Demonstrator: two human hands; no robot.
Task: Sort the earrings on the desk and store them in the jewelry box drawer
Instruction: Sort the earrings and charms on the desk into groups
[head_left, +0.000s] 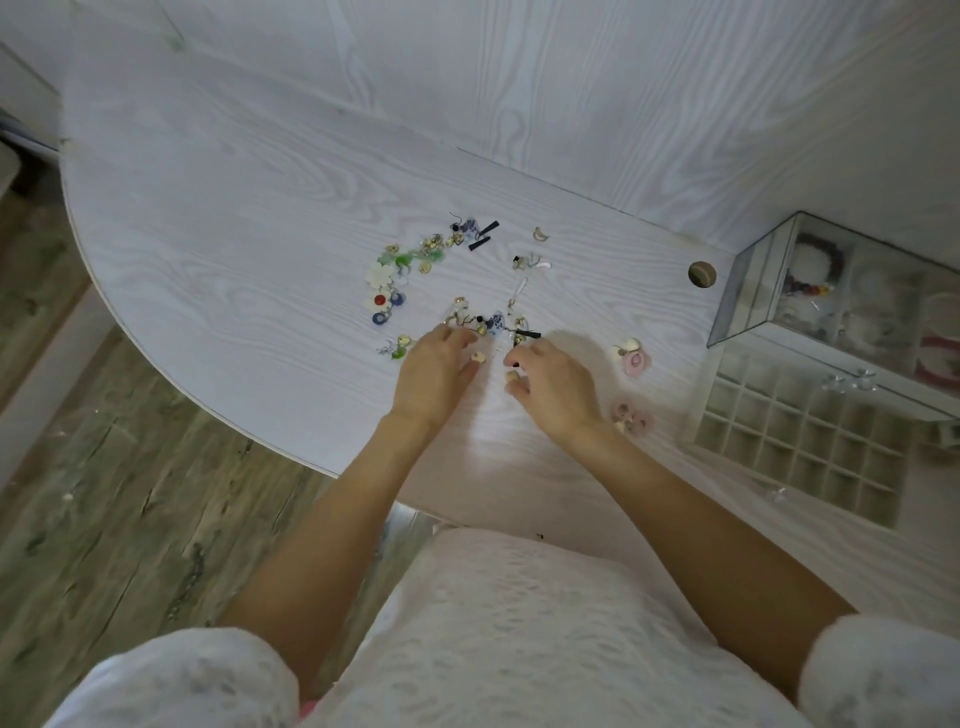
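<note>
Several earrings lie scattered on the white desk (234, 249): white flower ones (378, 275), green ones (410, 258), a blue-and-white pair with black bars (474, 230), and pink ones (636, 359). My left hand (434, 371) lies over a small cluster (488, 325), fingers curled at a gold piece; what it holds is hidden. My right hand (553, 382) pinches a black-tipped earring (524, 335) at the same cluster. A small cream bead (477, 357) sits between the hands. The glass jewelry box (748, 291) stands at right, its drawer (800, 441) pulled out with several empty compartments.
A round cable hole (702, 273) is in the desk beside the box. The desk's curved edge (156, 364) drops to a wooden floor on the left. A wall panel rises behind the desk. Bracelets lie inside the glass box.
</note>
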